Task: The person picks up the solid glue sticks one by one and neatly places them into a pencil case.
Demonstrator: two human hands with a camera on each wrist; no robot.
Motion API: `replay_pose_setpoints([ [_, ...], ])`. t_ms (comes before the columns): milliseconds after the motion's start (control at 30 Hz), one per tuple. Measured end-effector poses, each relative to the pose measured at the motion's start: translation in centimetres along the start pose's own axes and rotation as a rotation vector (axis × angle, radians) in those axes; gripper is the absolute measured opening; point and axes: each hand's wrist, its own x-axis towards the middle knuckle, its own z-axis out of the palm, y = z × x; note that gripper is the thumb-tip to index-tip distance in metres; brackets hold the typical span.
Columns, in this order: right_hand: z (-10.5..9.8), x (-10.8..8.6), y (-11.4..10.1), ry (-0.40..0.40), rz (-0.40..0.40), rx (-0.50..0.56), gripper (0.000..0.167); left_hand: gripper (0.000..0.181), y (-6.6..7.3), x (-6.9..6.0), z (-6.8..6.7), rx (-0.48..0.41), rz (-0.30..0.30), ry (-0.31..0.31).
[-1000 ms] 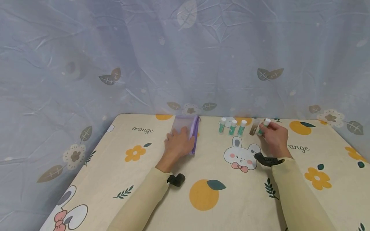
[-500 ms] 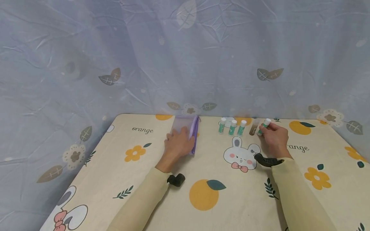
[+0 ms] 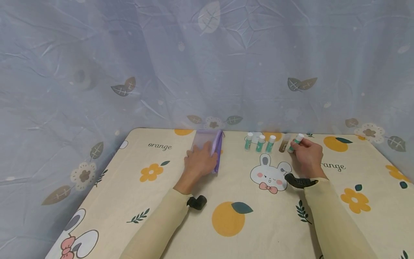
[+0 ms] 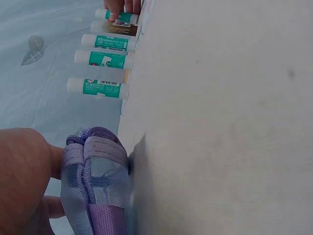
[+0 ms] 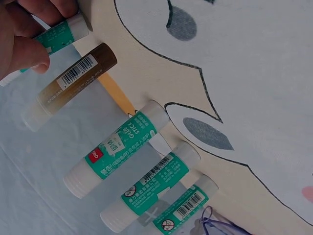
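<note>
My right hand (image 3: 308,154) pinches a green-labelled glue stick (image 3: 295,142) with a white cap, tilted to the right at the end of a row. Just left of it stands a brown tube (image 5: 78,78) with a barcode and a cloudy clear cap. Three more green glue sticks (image 3: 260,143) stand upright further left; in the right wrist view their labels (image 5: 124,147) are legible. My left hand (image 3: 201,160) lies with fingers spread on a purple mesh zip pouch (image 3: 217,153). The pouch end (image 4: 98,166) looks bulky in the left wrist view; its contents are hidden.
The table carries a cream cloth (image 3: 265,223) printed with oranges, flowers and rabbits. A pale blue-grey curtain (image 3: 226,64) hangs right behind the far edge, close to the row and the pouch. Black wrist cameras (image 3: 197,202) sit at both cuffs.
The glue stick in my right hand leans a little further to the right. My left hand stays on the pouch, and the other sticks stand where they were.
</note>
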Motion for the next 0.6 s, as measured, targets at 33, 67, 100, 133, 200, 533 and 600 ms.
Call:
replay_pose_setpoints([
  [33, 0.00, 0.07, 0.03, 0.002, -0.001, -0.003, 0.056, 0.061, -0.04, 0.04, 0.02, 0.001, 0.003, 0.002],
  [67, -0.02, 0.12, 0.04, 0.004, -0.002, -0.008, 0.056, 0.062, -0.07, 0.08, 0.05, 0.003, 0.005, 0.004],
  [100, -0.05, 0.14, 0.04, 0.003, -0.007, -0.013, 0.056, 0.062, -0.09, 0.11, 0.07, 0.004, 0.007, 0.005],
  [133, -0.12, 0.16, 0.05, 0.003, -0.011, -0.022, 0.056, 0.062, -0.12, 0.13, 0.09, 0.004, 0.009, 0.006],
  [200, -0.29, 0.21, 0.07, 0.004, -0.025, -0.048, 0.056, 0.062, -0.16, 0.13, 0.09, 0.003, 0.013, 0.008],
  [533, -0.82, -0.39, -0.68, 0.006, -0.062, -0.056, 0.056, 0.061, -0.25, 0.12, 0.06, 0.002, 0.027, 0.018],
  [600, -0.93, -0.44, -0.84, 0.008, -0.069, -0.061, 0.055, 0.061, -0.26, 0.05, 0.03, -0.002, 0.029, 0.020],
])
